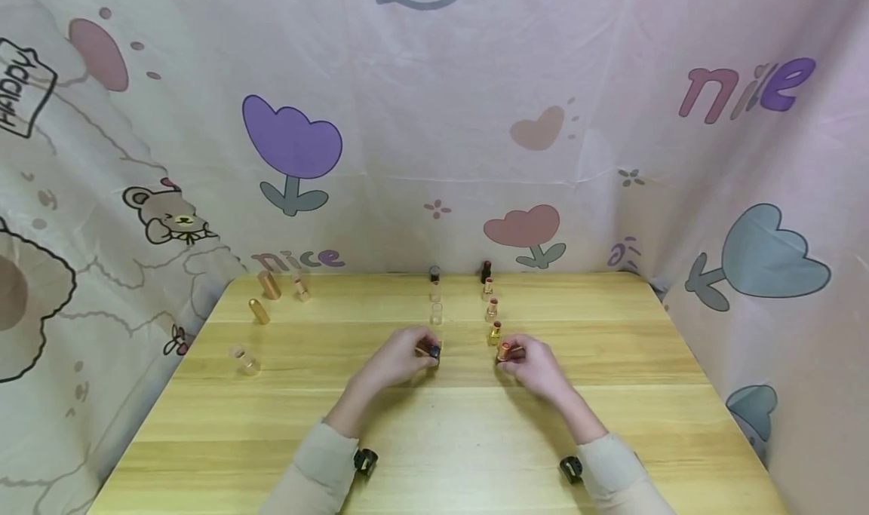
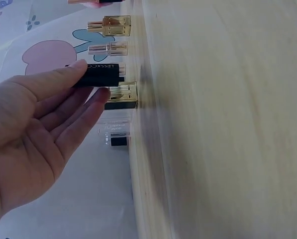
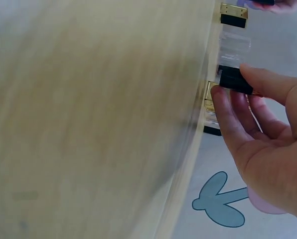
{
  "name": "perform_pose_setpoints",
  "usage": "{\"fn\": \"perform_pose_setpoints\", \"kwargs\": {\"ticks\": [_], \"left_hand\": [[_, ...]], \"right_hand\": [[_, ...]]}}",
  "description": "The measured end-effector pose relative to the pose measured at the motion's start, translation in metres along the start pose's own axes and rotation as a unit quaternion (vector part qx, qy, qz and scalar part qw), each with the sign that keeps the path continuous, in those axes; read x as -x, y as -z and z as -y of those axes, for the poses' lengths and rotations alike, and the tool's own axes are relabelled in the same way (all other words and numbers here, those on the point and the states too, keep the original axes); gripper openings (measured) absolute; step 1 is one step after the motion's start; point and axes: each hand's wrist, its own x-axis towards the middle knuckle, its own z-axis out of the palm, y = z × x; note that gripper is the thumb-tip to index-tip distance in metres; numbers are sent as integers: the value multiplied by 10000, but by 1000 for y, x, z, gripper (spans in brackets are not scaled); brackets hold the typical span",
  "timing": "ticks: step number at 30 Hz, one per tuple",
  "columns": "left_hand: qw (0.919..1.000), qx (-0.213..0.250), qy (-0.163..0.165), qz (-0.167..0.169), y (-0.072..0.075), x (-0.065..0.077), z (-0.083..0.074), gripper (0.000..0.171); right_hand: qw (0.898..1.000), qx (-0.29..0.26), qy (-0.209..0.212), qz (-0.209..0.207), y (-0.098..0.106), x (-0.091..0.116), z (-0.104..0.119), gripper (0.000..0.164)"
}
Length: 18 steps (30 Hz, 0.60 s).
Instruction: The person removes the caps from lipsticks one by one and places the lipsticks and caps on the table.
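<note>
In the head view my left hand pinches a black lipstick cap between thumb and fingers; pale lettering shows on its side. Right beside it, a gold-and-black cap stands on the table. My right hand holds an uncapped lipstick by its black base, its reddish tip pointing up. A gold lipstick stands just behind that hand. Two more lipsticks with pale bases and a black one continue the row away from me. Clear caps form a second row behind my left hand.
On the left of the wooden table stand a copper tube, a small pinkish lipstick, a gold rounded tube and a clear tube. A patterned curtain hangs at the back and sides.
</note>
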Motion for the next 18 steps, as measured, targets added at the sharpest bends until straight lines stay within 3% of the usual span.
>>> {"fn": "perform_pose_setpoints", "kwargs": {"ticks": [18], "left_hand": [[9987, -423, 18, 266, -3, -2, 0, 25]], "right_hand": [[9990, 327, 88, 292, -4, -5, -5, 29]]}}
